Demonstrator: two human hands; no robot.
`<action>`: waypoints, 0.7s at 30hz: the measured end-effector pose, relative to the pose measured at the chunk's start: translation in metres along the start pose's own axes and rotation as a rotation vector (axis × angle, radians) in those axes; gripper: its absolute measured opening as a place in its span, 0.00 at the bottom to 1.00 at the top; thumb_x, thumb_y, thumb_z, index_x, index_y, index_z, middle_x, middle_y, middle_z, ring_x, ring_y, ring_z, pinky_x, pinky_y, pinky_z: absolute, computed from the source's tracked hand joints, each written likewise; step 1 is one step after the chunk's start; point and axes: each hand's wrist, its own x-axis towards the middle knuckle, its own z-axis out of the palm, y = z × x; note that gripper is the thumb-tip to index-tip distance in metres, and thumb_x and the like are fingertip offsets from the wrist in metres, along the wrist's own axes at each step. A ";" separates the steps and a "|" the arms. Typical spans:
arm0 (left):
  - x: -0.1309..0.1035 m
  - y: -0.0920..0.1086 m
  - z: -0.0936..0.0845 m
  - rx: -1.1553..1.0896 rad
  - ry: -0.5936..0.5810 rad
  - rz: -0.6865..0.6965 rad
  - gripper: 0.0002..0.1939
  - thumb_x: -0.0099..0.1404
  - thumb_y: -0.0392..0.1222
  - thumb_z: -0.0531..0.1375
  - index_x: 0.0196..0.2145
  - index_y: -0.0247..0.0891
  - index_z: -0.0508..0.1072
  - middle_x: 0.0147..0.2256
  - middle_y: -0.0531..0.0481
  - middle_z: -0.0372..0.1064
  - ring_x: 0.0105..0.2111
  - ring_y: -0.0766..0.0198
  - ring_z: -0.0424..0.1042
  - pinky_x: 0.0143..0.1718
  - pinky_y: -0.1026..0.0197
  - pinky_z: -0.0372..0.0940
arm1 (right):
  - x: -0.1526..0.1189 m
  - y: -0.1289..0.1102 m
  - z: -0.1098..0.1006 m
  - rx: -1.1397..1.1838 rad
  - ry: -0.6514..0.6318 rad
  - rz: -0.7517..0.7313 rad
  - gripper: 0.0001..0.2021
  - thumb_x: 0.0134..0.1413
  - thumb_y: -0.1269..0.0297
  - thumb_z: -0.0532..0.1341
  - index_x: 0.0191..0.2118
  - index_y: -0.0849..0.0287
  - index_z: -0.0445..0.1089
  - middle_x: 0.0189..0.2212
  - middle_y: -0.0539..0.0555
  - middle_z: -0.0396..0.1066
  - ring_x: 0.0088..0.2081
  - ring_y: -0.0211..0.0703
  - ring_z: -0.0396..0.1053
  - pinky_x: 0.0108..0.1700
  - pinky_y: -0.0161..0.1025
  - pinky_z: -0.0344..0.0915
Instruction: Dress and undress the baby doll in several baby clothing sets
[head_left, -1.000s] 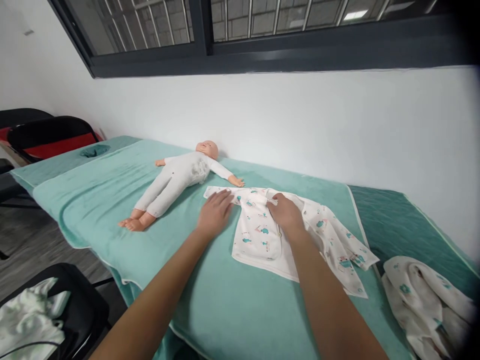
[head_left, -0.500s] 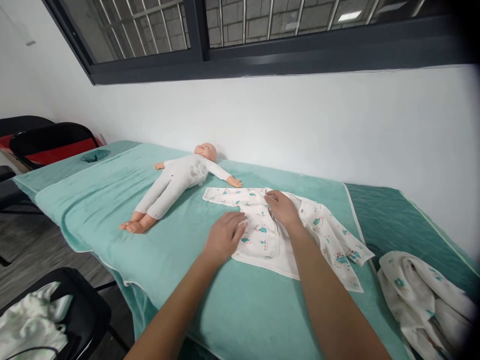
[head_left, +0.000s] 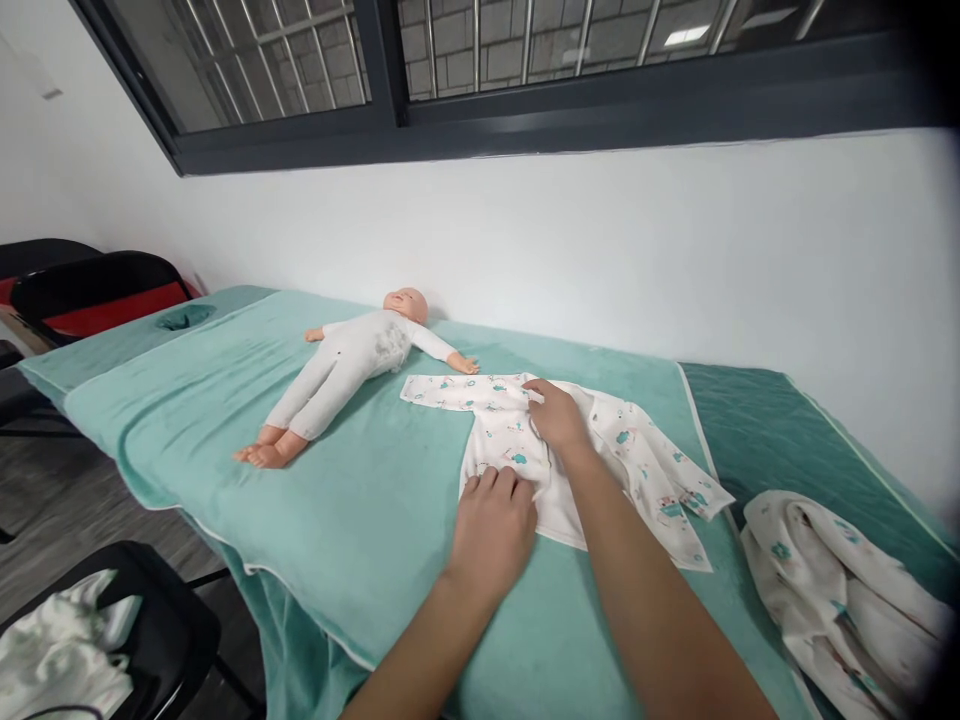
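A white baby shirt (head_left: 499, 425) with small green and red prints lies spread on the green sheet. One sleeve points left, and the other side lies opened out to the right. My right hand (head_left: 559, 418) is closed at the neckline, pinching the front edge. Lower down, my left hand (head_left: 495, 525) rests on the shirt's front near the hem, its fingers curled onto the cloth and their tips partly hidden. To the left, a baby doll (head_left: 352, 365) in a white bodysuit lies on its back, one hand close to the left sleeve.
A bunched printed white garment (head_left: 832, 590) lies at the bed's right. The green-covered bed (head_left: 187, 420) stands against a white wall under a barred window. A black chair (head_left: 142, 620) with crumpled cloth (head_left: 64, 650) is at the lower left; other chairs (head_left: 112, 295) stand farther back.
My left hand has moved down and to the right, from the shirt's side to its lower front, and its fingers have curled. My right hand stays at the neckline. The view has shifted slightly.
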 end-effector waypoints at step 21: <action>-0.003 -0.007 0.001 -0.123 0.148 -0.202 0.11 0.71 0.42 0.53 0.46 0.42 0.73 0.51 0.47 0.73 0.56 0.53 0.67 0.58 0.45 0.58 | -0.002 -0.003 -0.009 -0.190 0.015 0.070 0.16 0.60 0.64 0.54 0.52 0.55 0.69 0.47 0.58 0.75 0.49 0.53 0.70 0.46 0.43 0.62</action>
